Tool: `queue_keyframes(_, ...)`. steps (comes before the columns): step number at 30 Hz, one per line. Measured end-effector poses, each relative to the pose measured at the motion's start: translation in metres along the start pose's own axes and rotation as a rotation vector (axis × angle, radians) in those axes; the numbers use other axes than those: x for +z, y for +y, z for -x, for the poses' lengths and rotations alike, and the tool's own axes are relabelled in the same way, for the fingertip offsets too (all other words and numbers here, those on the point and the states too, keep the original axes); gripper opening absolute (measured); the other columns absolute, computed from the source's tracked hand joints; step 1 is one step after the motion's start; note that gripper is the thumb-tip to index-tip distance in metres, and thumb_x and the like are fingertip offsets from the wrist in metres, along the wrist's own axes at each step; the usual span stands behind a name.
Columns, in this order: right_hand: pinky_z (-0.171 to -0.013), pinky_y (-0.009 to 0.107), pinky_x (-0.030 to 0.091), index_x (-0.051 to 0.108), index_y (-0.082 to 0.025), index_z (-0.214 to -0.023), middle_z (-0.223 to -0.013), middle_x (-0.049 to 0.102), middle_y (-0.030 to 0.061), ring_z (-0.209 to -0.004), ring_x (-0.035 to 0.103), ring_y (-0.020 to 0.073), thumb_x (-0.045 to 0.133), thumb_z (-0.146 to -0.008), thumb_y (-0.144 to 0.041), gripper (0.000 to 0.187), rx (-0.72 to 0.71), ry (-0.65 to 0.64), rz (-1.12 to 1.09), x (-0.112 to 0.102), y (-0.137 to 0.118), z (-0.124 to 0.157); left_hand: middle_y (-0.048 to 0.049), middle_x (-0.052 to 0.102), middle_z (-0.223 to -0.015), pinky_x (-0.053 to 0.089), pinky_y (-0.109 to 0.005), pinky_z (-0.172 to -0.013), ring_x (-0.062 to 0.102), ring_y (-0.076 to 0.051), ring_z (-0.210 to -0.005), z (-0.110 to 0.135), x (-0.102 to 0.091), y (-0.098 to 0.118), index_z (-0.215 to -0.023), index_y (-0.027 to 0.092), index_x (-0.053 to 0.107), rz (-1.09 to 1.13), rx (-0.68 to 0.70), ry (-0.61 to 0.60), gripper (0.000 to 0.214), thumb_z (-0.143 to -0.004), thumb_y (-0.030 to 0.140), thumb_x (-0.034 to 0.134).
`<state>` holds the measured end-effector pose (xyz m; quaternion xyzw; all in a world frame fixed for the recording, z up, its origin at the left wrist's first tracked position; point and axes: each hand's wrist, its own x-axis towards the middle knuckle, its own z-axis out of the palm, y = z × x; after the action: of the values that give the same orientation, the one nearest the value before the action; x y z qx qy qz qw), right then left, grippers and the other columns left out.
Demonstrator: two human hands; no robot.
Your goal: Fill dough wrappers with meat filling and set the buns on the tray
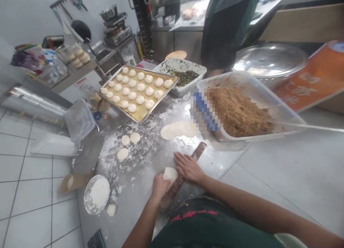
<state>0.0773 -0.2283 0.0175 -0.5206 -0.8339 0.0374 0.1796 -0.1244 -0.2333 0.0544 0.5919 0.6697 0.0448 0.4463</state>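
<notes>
My left hand [159, 187] pinches the edge of a small round dough wrapper [170, 173] on the floured steel table [150, 151]. My right hand [188, 166] lies flat, fingers stretched out, on a brown wooden rolling pin [199, 151] that runs across the wrapper. Three small dough discs [123, 154] lie to the left. Rolled wrappers [177, 129] are stacked further back.
A tray of shaped buns [135, 90] stands at the back left. A tub of green filling [185, 76], a clear tub of brown filling [239, 111] and a bowl of flour [97, 193] sit around. Another person [225, 25] stands beyond the table. A big steel lid [268, 60] lies at right.
</notes>
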Motion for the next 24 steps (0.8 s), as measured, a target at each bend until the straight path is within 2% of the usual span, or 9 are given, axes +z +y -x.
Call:
queue_keyframes(2,-0.091,0.039,0.035,0.044,-0.013,-0.127,-0.137,0.033,0.0129,-0.125,0.029,0.0260,0.040,-0.085,-0.029,0.044,0.054,0.012,-0.006,0.000,-0.003,-0.022,-0.0086,0.067,-0.084,0.041,-0.027,-0.072,0.059,-0.020,-0.079,-0.001,0.001,0.004,-0.088,0.014,0.066,-0.016,0.022,0.010,0.024,-0.072,0.028,0.054)
queue_keyframes(4,-0.089,0.037,0.037,0.042,-0.013,-0.128,-0.137,0.033,0.0130,-0.126,0.028,0.0254,0.040,-0.086,-0.029,0.045,0.006,0.022,-0.024,-0.001,-0.002,-0.027,-0.0097,0.067,-0.083,0.041,-0.029,-0.073,0.058,-0.021,-0.079,-0.003,-0.001,0.006,-0.085,0.013,0.066,-0.019,0.025,0.029,0.024,-0.073,0.028,0.052)
queue_keyframes(7,-0.093,0.038,0.035,0.040,-0.018,-0.130,-0.134,0.040,0.0091,-0.123,0.033,0.0221,0.039,-0.086,-0.027,0.045,-0.179,0.029,-0.050,-0.002,0.010,0.002,-0.0086,0.068,-0.078,0.043,-0.027,-0.066,0.059,-0.019,-0.073,-0.010,-0.009,0.004,-0.083,0.011,0.067,0.023,0.018,0.007,0.023,-0.073,0.024,0.052)
queue_keyframes(9,-0.095,0.039,0.033,0.037,-0.021,-0.132,-0.135,0.038,0.0074,-0.123,0.033,0.0221,0.041,-0.085,-0.028,0.047,-0.217,0.011,-0.034,0.000,0.021,0.028,-0.0077,0.069,-0.076,0.044,-0.025,-0.060,0.060,-0.018,-0.070,-0.018,-0.013,0.007,-0.083,0.010,0.067,0.064,0.028,-0.013,0.022,-0.072,0.023,0.053)
queue_keyframes(13,-0.094,0.041,0.033,0.037,-0.024,-0.132,-0.133,0.041,0.0052,-0.119,0.039,0.0226,0.044,-0.083,-0.030,0.050,-0.233,0.045,-0.001,0.009,0.034,0.047,-0.0061,0.069,-0.086,0.046,-0.023,-0.062,0.061,-0.016,-0.073,-0.060,-0.027,0.038,-0.095,0.013,0.064,0.130,0.122,0.023,0.027,-0.074,0.027,0.056)
queue_keyframes(15,-0.093,0.040,0.034,0.037,-0.025,-0.132,-0.131,0.044,0.0040,-0.116,0.043,0.0225,0.045,-0.082,-0.032,0.051,-0.254,0.070,0.010,0.012,0.035,0.043,-0.0056,0.067,-0.097,0.047,-0.023,-0.070,0.061,-0.014,-0.081,-0.093,-0.047,0.057,-0.109,0.017,0.057,0.139,0.179,0.090,0.035,-0.076,0.028,0.055)
queue_keyframes(18,-0.091,0.039,0.035,0.038,-0.025,-0.131,-0.128,0.047,0.0022,-0.112,0.047,0.0218,0.048,-0.080,-0.034,0.053,-0.290,0.108,0.039,0.014,0.035,0.035,-0.0104,0.060,-0.112,0.041,-0.029,-0.087,0.055,-0.017,-0.100,-0.142,-0.093,0.068,-0.117,0.016,0.050,0.079,0.197,0.272,0.040,-0.078,0.024,0.051)
queue_keyframes(21,-0.089,0.038,0.036,0.039,-0.024,-0.131,-0.126,0.049,0.0012,-0.108,0.050,0.0213,0.049,-0.078,-0.037,0.056,-0.307,0.149,0.071,0.012,0.037,0.033,-0.0181,0.043,-0.129,0.025,-0.040,-0.103,0.036,-0.024,-0.122,-0.173,-0.139,0.055,-0.121,0.010,0.045,-0.031,0.158,0.464,0.042,-0.079,0.015,0.043)
queue_keyframes(24,-0.088,0.038,0.037,0.039,-0.024,-0.131,-0.124,0.051,0.0010,-0.106,0.051,0.0215,0.049,-0.078,-0.038,0.056,-0.306,0.149,0.072,0.013,0.040,0.033,-0.0168,0.040,-0.132,0.020,-0.042,-0.105,0.030,-0.025,-0.126,-0.182,-0.157,0.033,-0.120,0.011,0.047,-0.134,0.164,0.517,0.042,-0.078,0.012,0.041)
